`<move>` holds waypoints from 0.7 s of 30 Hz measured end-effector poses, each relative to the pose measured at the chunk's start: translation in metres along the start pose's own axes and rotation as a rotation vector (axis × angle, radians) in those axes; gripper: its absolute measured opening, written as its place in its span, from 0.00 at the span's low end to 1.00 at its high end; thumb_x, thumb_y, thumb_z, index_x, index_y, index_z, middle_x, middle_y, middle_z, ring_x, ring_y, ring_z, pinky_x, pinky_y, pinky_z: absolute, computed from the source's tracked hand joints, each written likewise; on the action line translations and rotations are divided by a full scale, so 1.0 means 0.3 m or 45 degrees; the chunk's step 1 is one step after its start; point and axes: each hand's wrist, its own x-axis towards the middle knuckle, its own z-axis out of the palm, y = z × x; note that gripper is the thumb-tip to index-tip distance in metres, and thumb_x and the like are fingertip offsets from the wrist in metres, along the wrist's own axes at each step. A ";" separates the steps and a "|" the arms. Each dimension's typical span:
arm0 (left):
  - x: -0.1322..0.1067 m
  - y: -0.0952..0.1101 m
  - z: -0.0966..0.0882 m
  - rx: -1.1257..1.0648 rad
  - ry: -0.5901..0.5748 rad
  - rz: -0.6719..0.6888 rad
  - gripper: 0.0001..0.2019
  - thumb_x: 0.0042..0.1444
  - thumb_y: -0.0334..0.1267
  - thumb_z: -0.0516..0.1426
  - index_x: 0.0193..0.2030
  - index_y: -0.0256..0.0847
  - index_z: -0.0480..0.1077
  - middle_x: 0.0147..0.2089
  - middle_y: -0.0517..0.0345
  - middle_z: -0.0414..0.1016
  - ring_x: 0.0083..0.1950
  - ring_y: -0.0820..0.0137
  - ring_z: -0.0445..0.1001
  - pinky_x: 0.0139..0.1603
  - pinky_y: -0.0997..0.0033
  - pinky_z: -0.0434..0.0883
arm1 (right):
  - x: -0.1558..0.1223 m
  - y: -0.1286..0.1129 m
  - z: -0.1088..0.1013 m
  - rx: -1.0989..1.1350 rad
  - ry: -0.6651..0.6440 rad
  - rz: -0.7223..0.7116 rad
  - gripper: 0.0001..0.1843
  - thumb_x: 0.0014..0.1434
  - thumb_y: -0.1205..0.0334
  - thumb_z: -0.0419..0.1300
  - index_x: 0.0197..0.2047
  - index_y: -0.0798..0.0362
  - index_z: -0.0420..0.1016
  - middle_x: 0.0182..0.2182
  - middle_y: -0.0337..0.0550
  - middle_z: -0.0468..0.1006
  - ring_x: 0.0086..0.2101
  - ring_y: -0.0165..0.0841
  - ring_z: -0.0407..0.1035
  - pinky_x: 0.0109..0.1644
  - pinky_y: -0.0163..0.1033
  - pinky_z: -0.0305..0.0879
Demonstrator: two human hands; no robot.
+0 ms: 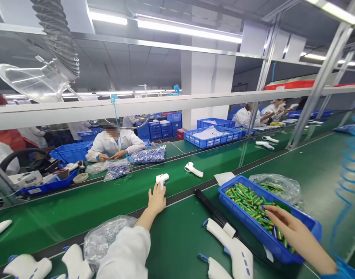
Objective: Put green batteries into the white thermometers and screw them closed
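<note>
I see the left hand (157, 199) near the middle of the frame, its fingers at the handle of a white handheld device (162, 178) on the green belt (102, 205); I cannot tell whether they pinch it or only touch it. At lower right, the right hand (293, 228) dips its fingers to the green batteries (244, 197) in a blue bin (240, 217); whether it pinches one I cannot tell either. A long black object (208, 203) lies between the hands, running down beside the bin, with a larger white device (243, 257) next to it at bottom right. A clear bag (102, 236) crowds the left sleeve at lower left, and another (288, 188) lies behind the bin. Farther out, a second device (193, 169) rests on the belt, a co-worker (119, 143) sits across at centre left, a blue coiled hose (347, 166) hangs at right, and a white beam (166, 104) crosses my view.
</note>
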 end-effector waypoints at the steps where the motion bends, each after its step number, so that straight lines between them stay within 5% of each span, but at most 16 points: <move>1: -0.031 0.034 0.005 0.004 -0.073 0.077 0.23 0.56 0.41 0.56 0.57 0.37 0.61 0.64 0.42 0.54 0.65 0.50 0.49 0.62 0.40 0.46 | 0.027 0.020 0.001 -0.033 -0.073 -0.003 0.29 0.44 0.38 0.48 0.35 0.53 0.74 0.36 0.48 0.75 0.37 0.45 0.71 0.38 0.41 0.73; 4: -0.153 0.161 0.063 -0.035 -0.378 0.435 0.24 0.53 0.47 0.57 0.57 0.48 0.63 0.62 0.53 0.61 0.63 0.59 0.58 0.61 0.58 0.54 | 0.132 0.066 0.035 -0.198 -0.253 -0.002 0.21 0.54 0.46 0.52 0.36 0.55 0.73 0.37 0.47 0.74 0.38 0.40 0.69 0.44 0.42 0.69; 6: -0.233 0.242 0.122 -0.100 -0.545 0.700 0.19 0.57 0.51 0.50 0.52 0.47 0.68 0.58 0.52 0.66 0.58 0.59 0.65 0.55 0.62 0.62 | 0.212 0.083 0.079 -0.361 -0.327 0.015 0.12 0.62 0.55 0.55 0.36 0.57 0.71 0.34 0.44 0.73 0.37 0.37 0.69 0.45 0.44 0.67; 9: -0.303 0.326 0.165 -0.160 -0.538 0.814 0.22 0.63 0.50 0.41 0.38 0.43 0.74 0.37 0.52 0.79 0.39 0.64 0.76 0.43 0.68 0.66 | 0.313 0.086 0.147 -0.587 -0.418 0.024 0.08 0.65 0.63 0.58 0.34 0.58 0.70 0.30 0.40 0.70 0.34 0.35 0.68 0.43 0.43 0.67; 12: -0.319 0.362 0.099 -0.196 -0.360 0.818 0.22 0.63 0.46 0.42 0.28 0.45 0.73 0.23 0.59 0.76 0.25 0.72 0.73 0.37 0.71 0.63 | 0.364 0.072 0.191 -0.701 -0.496 -0.021 0.08 0.65 0.63 0.59 0.36 0.59 0.70 0.33 0.41 0.69 0.34 0.35 0.67 0.42 0.43 0.67; 16: -0.336 0.360 -0.036 -0.619 -0.071 0.814 0.14 0.58 0.48 0.52 0.29 0.43 0.71 0.31 0.54 0.77 0.37 0.68 0.75 0.42 0.70 0.63 | 0.376 0.044 0.200 -0.760 -0.526 -0.027 0.09 0.65 0.62 0.60 0.36 0.60 0.69 0.32 0.41 0.69 0.34 0.35 0.67 0.42 0.43 0.67; 19: -0.370 0.338 -0.050 -0.982 -0.128 0.531 0.15 0.55 0.52 0.54 0.33 0.42 0.70 0.43 0.49 0.75 0.48 0.63 0.71 0.47 0.69 0.63 | 0.355 -0.011 0.182 -0.697 -0.475 -0.009 0.10 0.64 0.60 0.59 0.37 0.60 0.69 0.29 0.40 0.68 0.31 0.35 0.67 0.41 0.43 0.66; 21: -0.391 0.326 -0.015 -1.141 -0.192 0.250 0.18 0.56 0.55 0.51 0.35 0.40 0.67 0.41 0.50 0.75 0.40 0.66 0.71 0.40 0.71 0.64 | 0.304 -0.080 0.172 -0.563 -0.417 -0.036 0.12 0.64 0.58 0.56 0.41 0.60 0.68 0.26 0.41 0.67 0.28 0.36 0.66 0.39 0.44 0.66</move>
